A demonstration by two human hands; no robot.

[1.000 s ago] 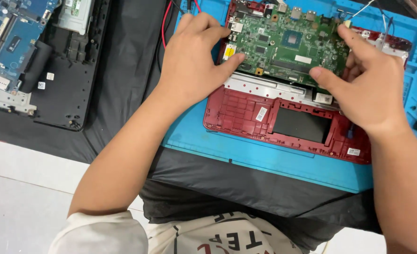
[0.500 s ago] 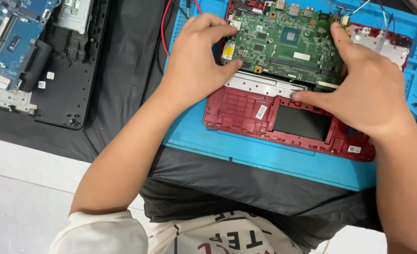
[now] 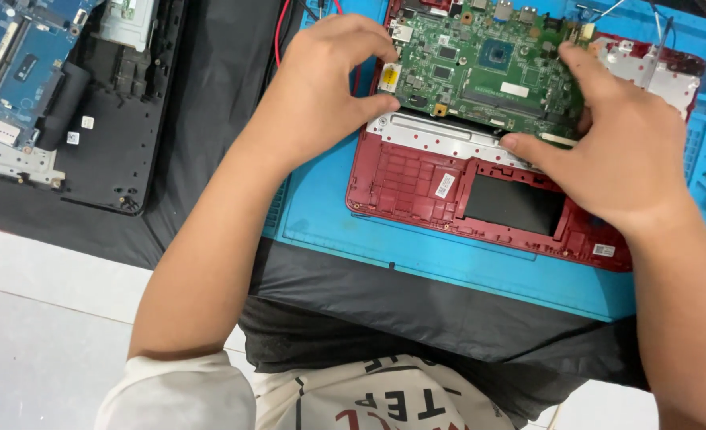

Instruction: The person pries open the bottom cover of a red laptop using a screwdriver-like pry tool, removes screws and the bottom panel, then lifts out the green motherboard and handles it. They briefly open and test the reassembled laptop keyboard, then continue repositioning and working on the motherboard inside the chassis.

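Fingers first: both hands are on the green rectangular circuit board (image 3: 488, 72), one at each end. Left hand (image 3: 321, 87) is curled at the board's left edge, thumb tip pressed against the lower left corner and the other fingers (image 3: 361, 36) bent over the top left, so it's pinching that end. Right hand (image 3: 623, 151) is spread wider, index finger reaching up over the board's right side and thumb lying flat along the bottom right edge, gripping that end too. Can't tell if the board is lifted or sitting flat.

Going big to small with the rest: the black cloth (image 3: 209, 119) covers the worktop, soft and a bit wrinkled. On top of it sits the bright blue rubbery repair mat (image 3: 448, 263), smooth with a raised border. On the mat is the dark red plastic laptop base shell (image 3: 416, 179), ribbed inside, with a black rectangular patch in the middle and a silvery metal strip along its upper edge, right under the board. The board itself lies over the shell's upper half, matte green and packed with small chips and metal ports. Off to the left, well apart, a black plastic laptop chassis (image 3: 122, 151) holds a blue circuit board (image 3: 10, 56). Thin red wire (image 3: 277, 40) runs near the left hand.
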